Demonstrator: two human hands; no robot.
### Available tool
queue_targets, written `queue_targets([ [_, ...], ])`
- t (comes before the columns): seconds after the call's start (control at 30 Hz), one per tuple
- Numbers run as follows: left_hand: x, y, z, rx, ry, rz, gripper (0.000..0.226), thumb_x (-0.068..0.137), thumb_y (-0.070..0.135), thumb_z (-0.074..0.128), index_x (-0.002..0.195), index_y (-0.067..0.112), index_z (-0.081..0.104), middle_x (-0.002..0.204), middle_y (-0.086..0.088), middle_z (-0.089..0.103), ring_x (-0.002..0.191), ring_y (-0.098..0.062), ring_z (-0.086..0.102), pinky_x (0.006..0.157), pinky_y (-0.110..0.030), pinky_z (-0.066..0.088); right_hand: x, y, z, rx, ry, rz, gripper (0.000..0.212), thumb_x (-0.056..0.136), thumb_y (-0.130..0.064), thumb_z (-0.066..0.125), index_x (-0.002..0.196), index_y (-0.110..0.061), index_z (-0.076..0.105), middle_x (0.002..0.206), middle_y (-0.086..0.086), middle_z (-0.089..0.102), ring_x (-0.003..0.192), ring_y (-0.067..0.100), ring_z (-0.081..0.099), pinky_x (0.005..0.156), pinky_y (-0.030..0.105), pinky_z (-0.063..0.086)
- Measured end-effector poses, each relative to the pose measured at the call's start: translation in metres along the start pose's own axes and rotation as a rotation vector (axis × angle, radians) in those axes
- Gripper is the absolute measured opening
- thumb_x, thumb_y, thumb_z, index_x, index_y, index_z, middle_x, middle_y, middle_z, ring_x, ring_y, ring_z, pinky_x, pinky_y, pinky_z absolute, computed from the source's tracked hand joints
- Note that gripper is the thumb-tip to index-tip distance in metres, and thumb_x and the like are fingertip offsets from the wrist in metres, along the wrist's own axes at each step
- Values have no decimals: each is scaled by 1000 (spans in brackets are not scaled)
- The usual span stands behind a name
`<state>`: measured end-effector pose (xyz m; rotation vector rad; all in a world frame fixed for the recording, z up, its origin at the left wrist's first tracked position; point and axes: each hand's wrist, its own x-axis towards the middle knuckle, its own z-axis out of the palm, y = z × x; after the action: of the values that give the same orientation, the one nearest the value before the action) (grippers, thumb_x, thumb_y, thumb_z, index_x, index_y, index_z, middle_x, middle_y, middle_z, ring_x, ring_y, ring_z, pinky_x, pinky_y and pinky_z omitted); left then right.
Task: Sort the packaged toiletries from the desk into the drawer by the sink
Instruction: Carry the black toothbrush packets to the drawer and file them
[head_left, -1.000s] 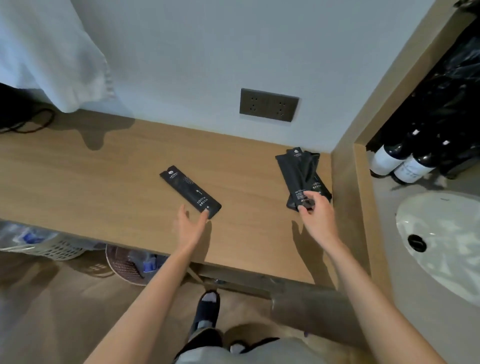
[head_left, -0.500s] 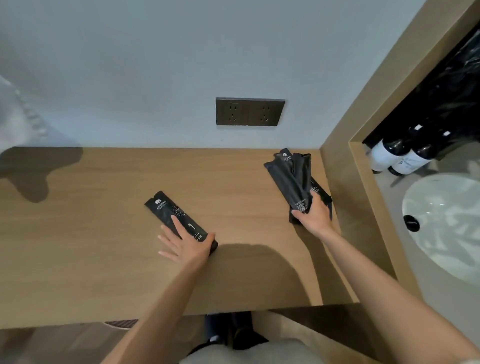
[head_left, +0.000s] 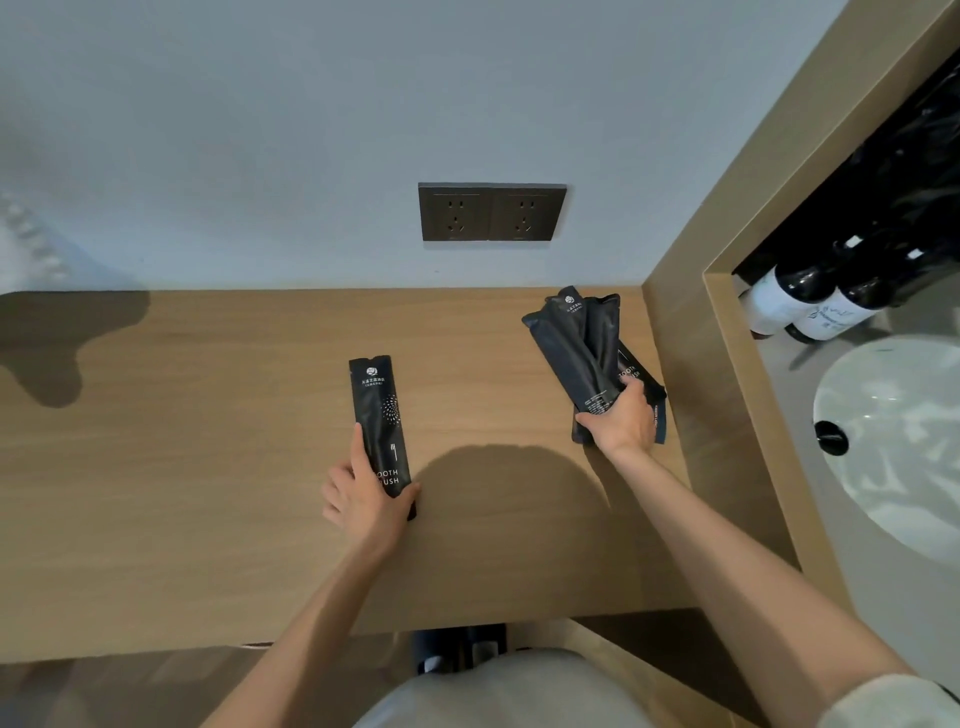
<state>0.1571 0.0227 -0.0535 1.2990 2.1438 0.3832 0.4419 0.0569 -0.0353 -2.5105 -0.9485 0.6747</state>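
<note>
Two hands work on the desk (head_left: 208, 441). Our left hand (head_left: 363, 499) closes round the lower end of a black toothbrush packet (head_left: 378, 410), thumb on one edge, fingers on the other; the packet points away from us, toward the wall socket (head_left: 492, 212). Our right hand (head_left: 621, 418) grips the near ends of a fanned bunch of black packets (head_left: 576, 343) close by the desk's right edge. Beyond the wooden partition (head_left: 691, 322) lie the sink (head_left: 893, 441) and two bottles (head_left: 810, 306).
</note>
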Motion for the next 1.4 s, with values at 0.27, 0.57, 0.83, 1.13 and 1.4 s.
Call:
queue_targets([
  [0.27, 12, -9, -8, -310, -163, 3, 83, 71, 10, 77, 140, 12, 32, 131, -9, 52, 117, -29, 54, 93, -39, 45, -6, 1, -4, 34, -146, 58, 42, 73, -28, 81, 106, -8, 65, 111, 13, 68, 105, 34, 61, 76, 31, 44],
  [0.57, 17, -1, -20, -191, -302, -58, 33, 91, 11, 57, 120, -4, 55, 116, -25, 62, 108, -38, 59, 84, -35, 44, -39, 13, -15, 208, -200, -19, 24, 78, -24, 77, 90, -10, 64, 92, 8, 70, 91, 27, 64, 73, 35, 53],
  [0.83, -26, 13, -55, -466, -492, 75, 19, 96, 8, 50, 114, 3, 44, 90, -13, 62, 61, -10, 68, 52, -15, 52, -124, 19, -69, 453, -251, -206, 9, 85, -18, 70, 87, -19, 61, 80, -1, 66, 72, 9, 64, 58, 15, 47],
  [1.13, -117, 63, -80, -690, -792, 344, 35, 95, 9, 50, 127, 20, 41, 106, -7, 69, 74, -15, 72, 57, -23, 56, -199, 46, -119, 673, -193, -238, 20, 87, -22, 69, 105, -31, 63, 101, -11, 73, 95, 4, 68, 84, 25, 53],
  [1.4, -196, 106, -52, -668, -931, 514, 41, 95, 13, 51, 134, 24, 41, 115, -8, 68, 88, -20, 72, 70, -30, 59, -240, 97, -163, 812, -41, -217, 17, 87, -18, 68, 101, -26, 64, 95, -8, 73, 88, 3, 69, 74, 15, 53],
])
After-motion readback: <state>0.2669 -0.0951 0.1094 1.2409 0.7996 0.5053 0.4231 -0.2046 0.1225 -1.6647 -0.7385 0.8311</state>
